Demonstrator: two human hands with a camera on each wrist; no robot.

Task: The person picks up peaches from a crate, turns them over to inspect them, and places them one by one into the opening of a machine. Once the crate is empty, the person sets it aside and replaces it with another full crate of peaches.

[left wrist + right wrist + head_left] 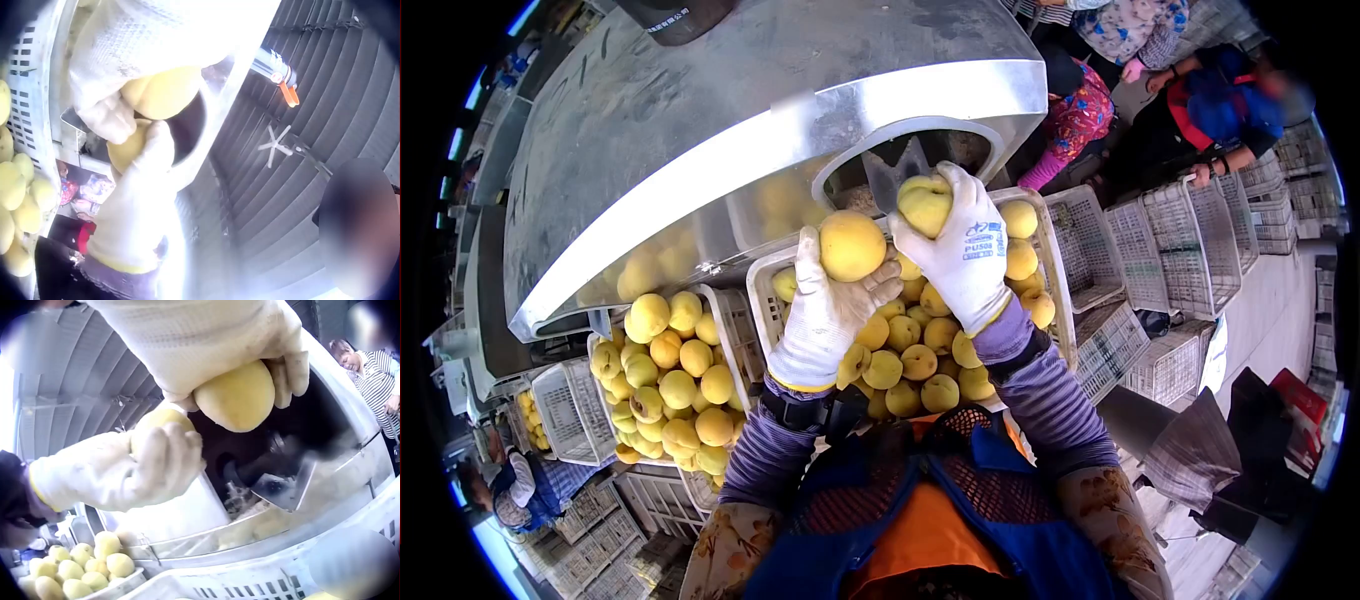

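Note:
Both hands wear white gloves above a white crate (1063, 330) of yellow peaches (919, 362). My left hand (825, 315) holds a round, orange-yellow peach (852, 246), thumb up one side and fingers curled beneath. In the right wrist view those fingers (164, 456) wrap the near side of the fruit. My right hand (970, 245) grips a greener peach (924, 206) with a visible crease, in front of the rounded opening (855, 185) of a metal machine (730, 130). An angled metal piece (284, 487) shows inside that opening. The left wrist view has both peaches close together.
A second crate of peaches (675, 380) stands at the left. Empty white crates (1085, 245) line the right side, with more stacked at lower left. A dark container (675, 20) sits on the machine's top. Several people stand at upper right, one (1220, 105) by the crates.

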